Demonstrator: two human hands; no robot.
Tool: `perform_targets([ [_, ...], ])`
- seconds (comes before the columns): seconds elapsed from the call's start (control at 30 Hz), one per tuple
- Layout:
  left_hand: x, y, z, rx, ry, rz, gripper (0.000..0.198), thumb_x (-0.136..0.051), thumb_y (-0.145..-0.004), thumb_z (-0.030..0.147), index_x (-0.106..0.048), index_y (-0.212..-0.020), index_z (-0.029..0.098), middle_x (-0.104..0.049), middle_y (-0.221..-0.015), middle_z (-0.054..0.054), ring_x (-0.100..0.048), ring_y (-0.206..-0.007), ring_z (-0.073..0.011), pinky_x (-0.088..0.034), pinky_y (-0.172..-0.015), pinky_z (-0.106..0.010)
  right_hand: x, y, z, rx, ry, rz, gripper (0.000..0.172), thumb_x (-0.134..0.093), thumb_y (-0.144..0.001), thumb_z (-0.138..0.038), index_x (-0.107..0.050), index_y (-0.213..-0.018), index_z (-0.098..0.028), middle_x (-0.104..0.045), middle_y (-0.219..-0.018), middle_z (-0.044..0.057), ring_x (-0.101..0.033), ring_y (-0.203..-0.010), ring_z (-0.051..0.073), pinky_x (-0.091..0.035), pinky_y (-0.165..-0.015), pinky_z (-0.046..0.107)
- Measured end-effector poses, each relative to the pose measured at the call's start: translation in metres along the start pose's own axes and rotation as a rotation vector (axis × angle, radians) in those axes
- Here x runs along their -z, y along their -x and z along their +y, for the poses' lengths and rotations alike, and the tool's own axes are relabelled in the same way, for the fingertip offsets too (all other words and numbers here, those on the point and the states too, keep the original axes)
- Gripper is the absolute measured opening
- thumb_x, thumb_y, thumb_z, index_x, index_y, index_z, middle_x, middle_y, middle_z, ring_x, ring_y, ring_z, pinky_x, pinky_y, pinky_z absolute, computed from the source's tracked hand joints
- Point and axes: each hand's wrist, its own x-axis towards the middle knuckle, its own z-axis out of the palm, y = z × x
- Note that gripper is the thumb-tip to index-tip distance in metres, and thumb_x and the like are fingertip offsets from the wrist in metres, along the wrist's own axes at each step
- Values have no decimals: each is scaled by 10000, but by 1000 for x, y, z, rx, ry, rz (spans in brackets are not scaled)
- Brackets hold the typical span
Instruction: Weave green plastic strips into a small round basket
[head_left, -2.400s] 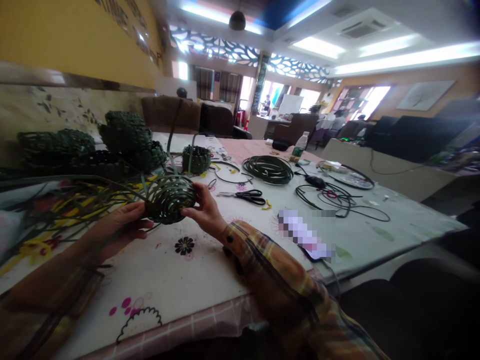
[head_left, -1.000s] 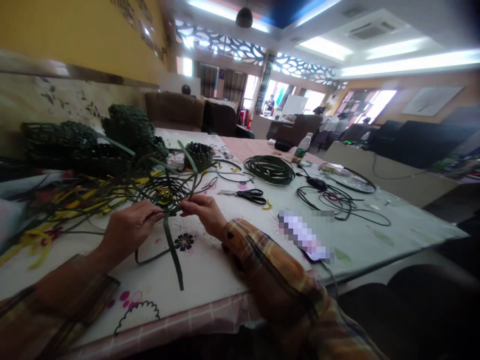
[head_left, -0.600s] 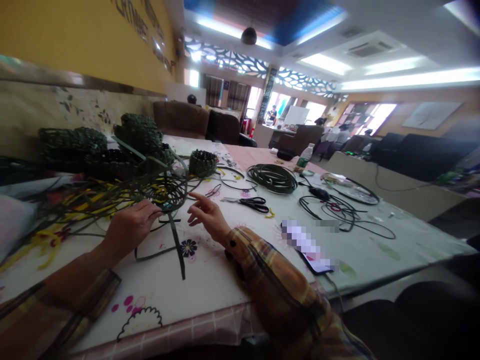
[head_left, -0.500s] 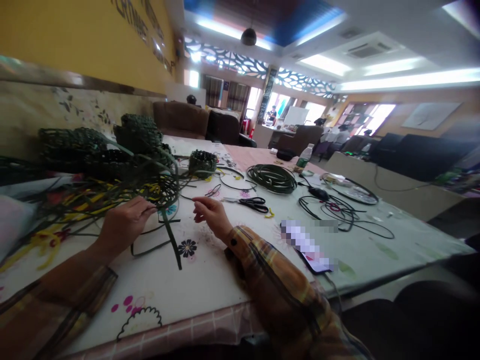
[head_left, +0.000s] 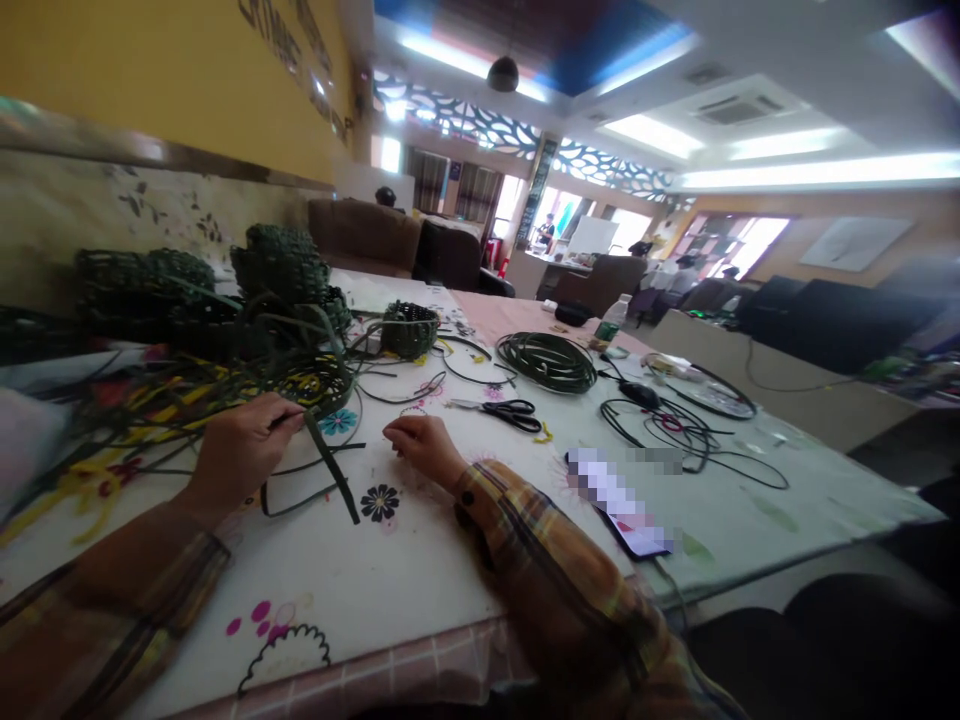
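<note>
My left hand (head_left: 247,445) is closed in a pinch on a flat dark green strip (head_left: 330,465), whose free end slants down toward a printed black flower. Just behind that hand lies a partly woven green basket (head_left: 326,385) with loose strips around it. My right hand (head_left: 426,448) hovers over the white tablecloth with its fingers curled together. Whether anything is between those fingers I cannot make out. Beyond the right hand lie black-handled scissors (head_left: 510,412), apart from it.
Woven green baskets (head_left: 277,265) and tangled green and yellow strips crowd the left side. A strip coil (head_left: 546,362), a small basket (head_left: 409,330) and a bottle (head_left: 613,318) stand farther back. To the right are a phone (head_left: 619,505) and a looped cable (head_left: 660,425).
My left hand has drawn slightly back toward me, and the strip it holds shows longer past the fingers. My right hand's extended index finger has curled in.
</note>
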Motion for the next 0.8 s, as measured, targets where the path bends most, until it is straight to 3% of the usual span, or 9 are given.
perform_targets([
  [0.1, 1, 1, 4, 91, 84, -21, 259, -558, -835, 392, -697, -799, 176, -715, -813, -48, -659, -742, -188, -457, -695, -279, -5, 4, -5, 20, -42, 1, 177, -609, -894, -262, -747, -866, -156, -650, -637, -3, -610, -569, 95, -467, -623, 200],
  [0.27, 2, 4, 14, 247, 224, -43, 280, -636, -776, 440, -721, -830, 179, -699, -737, -14, -610, -627, -160, -442, -603, -258, -15, 15, -21, 178, 5, 78, 259, -586, -923, -303, -714, -1125, -204, -682, -761, 15, -626, -653, 118, -485, -684, 225],
  [0.33, 2, 5, 19, 251, 257, -55, 276, -640, -791, 447, -717, -830, 185, -670, -660, 6, -587, -577, -153, -427, -568, -255, -16, 18, -28, 277, 69, 70, 241, -556, -946, -311, -726, -1074, -199, -688, -807, 37, -627, -701, 129, -475, -701, 232],
  [0.43, 2, 7, 26, 90, 241, -19, 239, -625, -832, 414, -704, -808, 190, -676, -686, -5, -610, -633, -162, -452, -625, -261, -17, 21, -35, 360, 185, 26, 245, -538, -961, -322, -741, -928, -188, -686, -813, 57, -620, -733, 140, -454, -695, 236],
  [0.57, 0, 8, 28, -133, 141, -1, 230, -554, -894, 341, -706, -814, 189, -710, -798, -43, -655, -752, -178, -468, -721, -279, -16, 20, -33, 271, 163, 51, 231, -552, -948, -320, -724, -858, -194, -680, -757, 36, -615, -698, 131, -453, -675, 233],
  [0.7, -7, 8, 20, -200, 72, -13, 267, -533, -923, 371, -705, -815, 197, -710, -791, -35, -664, -738, -176, -467, -700, -278, -5, 14, -24, 65, -41, 239, 302, -580, -913, -394, -643, -705, -185, -592, -568, -11, -564, -522, 106, -441, -538, 220],
  [0.8, -13, 8, 14, -239, 37, -26, 258, -533, -929, 360, -702, -819, 198, -713, -807, -35, -671, -752, -173, -471, -697, -262, 15, 8, -40, 57, -238, 398, 310, -599, -890, -439, -617, -724, -177, -568, -553, -21, -547, -472, 96, -462, -488, 223],
])
